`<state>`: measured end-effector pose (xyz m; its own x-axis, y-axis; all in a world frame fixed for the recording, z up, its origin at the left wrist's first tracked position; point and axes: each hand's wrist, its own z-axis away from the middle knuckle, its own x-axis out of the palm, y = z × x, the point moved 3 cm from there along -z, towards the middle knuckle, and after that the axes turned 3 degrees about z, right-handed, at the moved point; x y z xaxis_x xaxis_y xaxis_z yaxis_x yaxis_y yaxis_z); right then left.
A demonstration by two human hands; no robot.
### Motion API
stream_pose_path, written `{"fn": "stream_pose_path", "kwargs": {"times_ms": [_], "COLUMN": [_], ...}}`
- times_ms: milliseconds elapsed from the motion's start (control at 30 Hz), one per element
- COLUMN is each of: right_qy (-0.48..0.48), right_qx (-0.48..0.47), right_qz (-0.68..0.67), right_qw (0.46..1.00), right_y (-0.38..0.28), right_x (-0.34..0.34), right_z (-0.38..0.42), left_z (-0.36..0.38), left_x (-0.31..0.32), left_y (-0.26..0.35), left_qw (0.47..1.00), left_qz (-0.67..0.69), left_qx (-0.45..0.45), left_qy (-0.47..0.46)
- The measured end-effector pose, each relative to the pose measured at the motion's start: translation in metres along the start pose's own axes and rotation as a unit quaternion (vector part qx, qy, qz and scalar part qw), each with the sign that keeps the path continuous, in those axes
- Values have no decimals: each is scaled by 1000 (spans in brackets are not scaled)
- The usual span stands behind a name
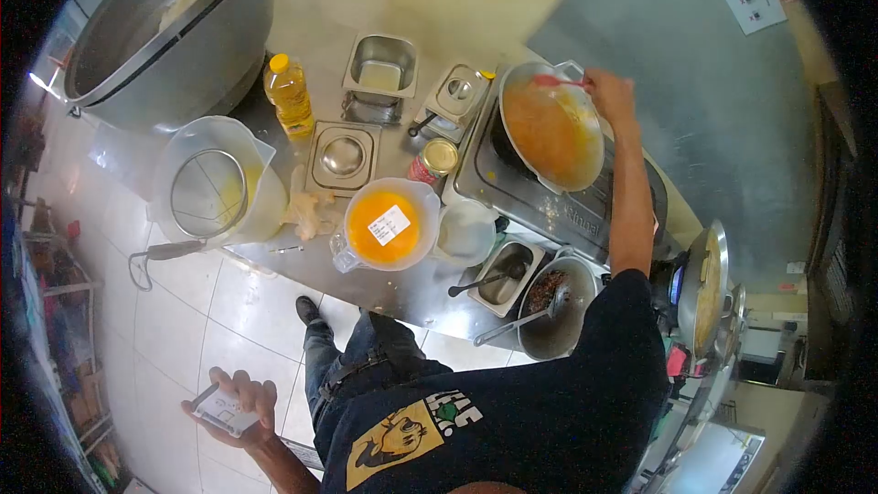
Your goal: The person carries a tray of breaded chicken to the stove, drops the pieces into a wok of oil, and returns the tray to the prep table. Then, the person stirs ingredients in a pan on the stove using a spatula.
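Steel counter [402, 288] over white floor tiles, cluttered. Near: my left hand [240, 405] low at my side, fingers curled around a phone [222, 412]. Farther: my right hand [611, 96] closed on a red-handled utensil [560, 81], its tip in the wok [549, 128] of orange sauce on the stove [549, 197]. Oil bottle [289, 94] beyond.

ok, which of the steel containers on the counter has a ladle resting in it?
The round steel pot at the counter's near edge, holding dark contents; its ladle handle points out toward the person. The small square tins behind the orange jug have lids or sit empty.
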<state>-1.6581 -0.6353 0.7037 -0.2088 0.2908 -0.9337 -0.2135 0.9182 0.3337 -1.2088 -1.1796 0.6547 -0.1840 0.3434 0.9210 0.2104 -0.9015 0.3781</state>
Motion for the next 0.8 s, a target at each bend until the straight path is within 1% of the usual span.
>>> {"fn": "stream_pose_path", "kwargs": {"times_ms": [33,67,133,167,233,267,333,367,400,433,467,533,567,633,667,733,767,800], "right_qy": [8,6,2,3,-64,-62,13,9,17,27,29,-35,-32,13,7,39,41,1], "right_qx": [33,36,-55,-53,-88,-89,-29,-24,-48,-73,-73,-117,-120,-40,-33,-88,-86,-103], "right_qz": [0,1,1,1,12,12,-17,-14,-8,-3,-3,28,28,-11,-10,-26,-26,15], "right_qw": [999,999,998,999,994,994,999,1000,999,997,997,992,992,999,999,995,995,995], "right_y": [5,9,-1,-6,-19,-21,-14,-10,-8,-16,-20,-34,-36,-27,-27,-39,-41,-46], "right_x": [-2,4,13,11,6,1,-10,-2,11,10,7,1,-8,-24,-20,-16,-17,-15], "right_z": [-2,-6,-10,-7,-1,-6,-7,-7,-11,-13,-8,-1,-8,-4,1,0,3,10], "left_z": [-1,-2,-3,-3,-2,-2,-2,-3,-4,-5,-5,-6,-6,-5,-5,-6,-5,-3], "left_x": [0,1,3,4,4,3,1,-1,-3,-1,2,5,6,6,4,4,7,7], "left_y": [-1,-3,-4,-5,-3,-2,-3,-4,-5,-6,-7,-6,-6,-8,-9,-11,-13,-12], "left_qw": [1000,1000,1000,1000,1000,1000,1000,1000,999,999,999,999,999,999,999,999,1000,1000], "left_qz": [0,-11,-22,-21,-20,-10,1,-5,-11,-11,-9,-8,-4,-1,0,1,-2,-5], "left_qx": [-4,-6,-12,-10,-2,-6,-17,-18,-17,-20,-23,-17,-17,-29,-29,-30,-22,-12], "left_qy": [0,-7,-15,-11,-8,-16,-22,-24,-28,-29,-32,-36,-38,-38,-26,-18,2,24]}}
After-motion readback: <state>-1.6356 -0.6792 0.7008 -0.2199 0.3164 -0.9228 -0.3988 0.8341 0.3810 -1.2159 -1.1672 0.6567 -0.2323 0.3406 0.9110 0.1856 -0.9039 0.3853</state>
